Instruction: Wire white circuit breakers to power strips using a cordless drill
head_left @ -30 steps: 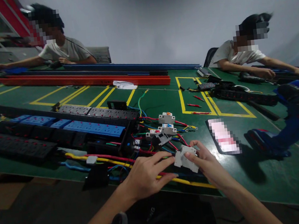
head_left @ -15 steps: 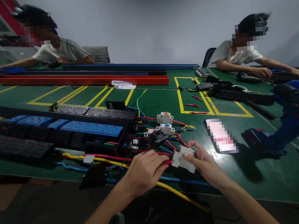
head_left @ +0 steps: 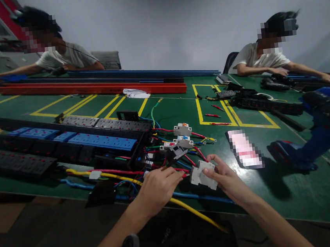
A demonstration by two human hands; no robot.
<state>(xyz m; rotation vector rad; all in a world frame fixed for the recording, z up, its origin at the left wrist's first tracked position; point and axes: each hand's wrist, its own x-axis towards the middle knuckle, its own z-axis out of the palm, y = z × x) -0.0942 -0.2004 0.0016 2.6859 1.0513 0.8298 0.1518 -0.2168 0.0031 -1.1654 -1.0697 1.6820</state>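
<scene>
Between the thumb and fingers of my right hand (head_left: 225, 174) is a white circuit breaker (head_left: 203, 175), tilted above the table's near edge. My left hand (head_left: 161, 184) pinches a red wire (head_left: 183, 173), its end close to the breaker's left side; whether it touches is too small to tell. Another red wire (head_left: 200, 154) runs from the breaker's far side. Just beyond my hands lie further breakers, one with an orange switch (head_left: 183, 129) and one with a blue switch (head_left: 184, 141), and a black bracket (head_left: 175, 153). A yellow wire (head_left: 191, 209) passes below my hands.
Blue and black socket strips (head_left: 102, 141) lie at left. A phone (head_left: 244, 149) and a blue power drill (head_left: 304, 136) are at right. Across the green table are a long orange profile (head_left: 90, 87) and two people, one far left (head_left: 66, 55), one far right (head_left: 261, 56).
The red wire's end in my left hand has shifted slightly left and up, away from the breaker. My right hand still holds the breaker, turned a little. The far-right person's hand has drawn back.
</scene>
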